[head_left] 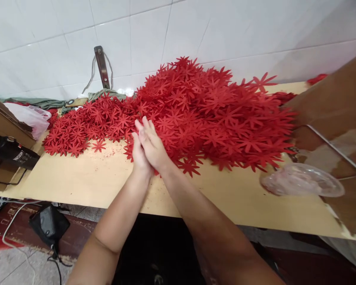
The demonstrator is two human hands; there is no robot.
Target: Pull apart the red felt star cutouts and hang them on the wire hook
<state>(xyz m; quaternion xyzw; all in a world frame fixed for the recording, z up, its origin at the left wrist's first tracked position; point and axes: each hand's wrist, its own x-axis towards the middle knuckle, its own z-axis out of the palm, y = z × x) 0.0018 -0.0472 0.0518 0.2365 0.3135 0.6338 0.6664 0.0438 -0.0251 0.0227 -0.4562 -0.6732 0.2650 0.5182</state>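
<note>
The left hand (140,152) and right hand (152,144) meet palm to palm at the front edge of a big heap of red flower-shaped cutouts (195,111) on the pale wooden bench (86,178). The fingers (145,126) lie straight and pressed together; whether cutouts sit between the palms cannot be told. A clear plastic dish (302,180) lies well apart, toward the right.
</note>
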